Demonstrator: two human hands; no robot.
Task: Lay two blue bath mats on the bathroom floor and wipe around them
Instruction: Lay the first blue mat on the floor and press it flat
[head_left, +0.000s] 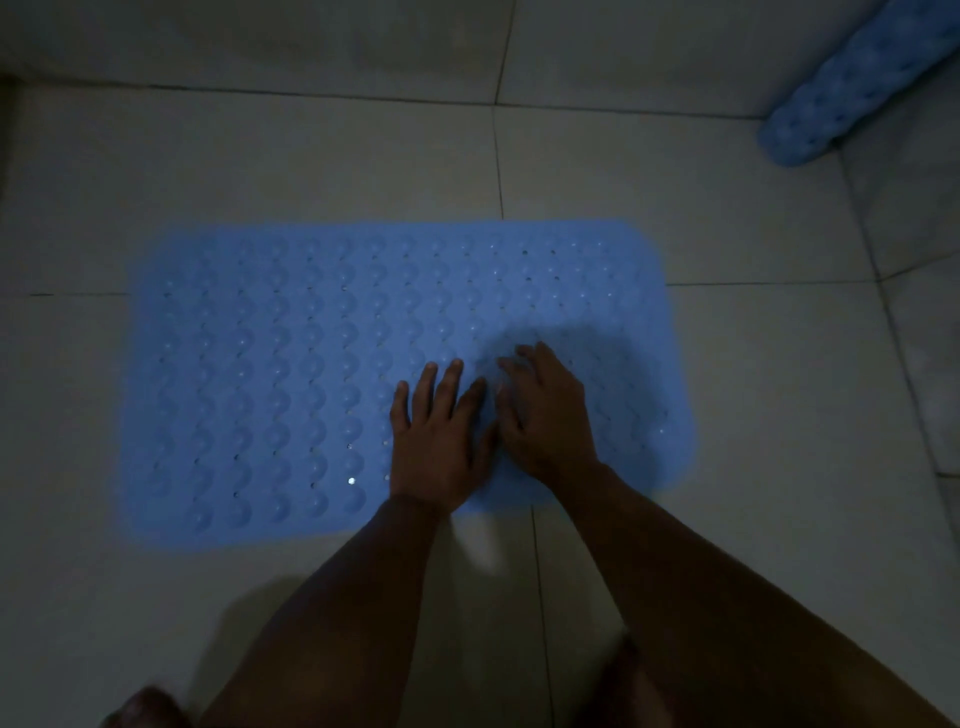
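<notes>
I see both hands flat, fingers spread, L hand (439, 441) & R hand (545, 415) pressing blue mat (270, 364), gripping nothing; rolled mat (852, 88) at 2 o'clock.

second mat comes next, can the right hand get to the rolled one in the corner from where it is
Probably yes: bare floor lies between the right hand, resting on the flat mat, and the rolled mat, though it looks a stretch.

Pale floor tiles (649, 197) with dark grout lines meet a tiled wall (311, 41) at the far edge.
</notes>
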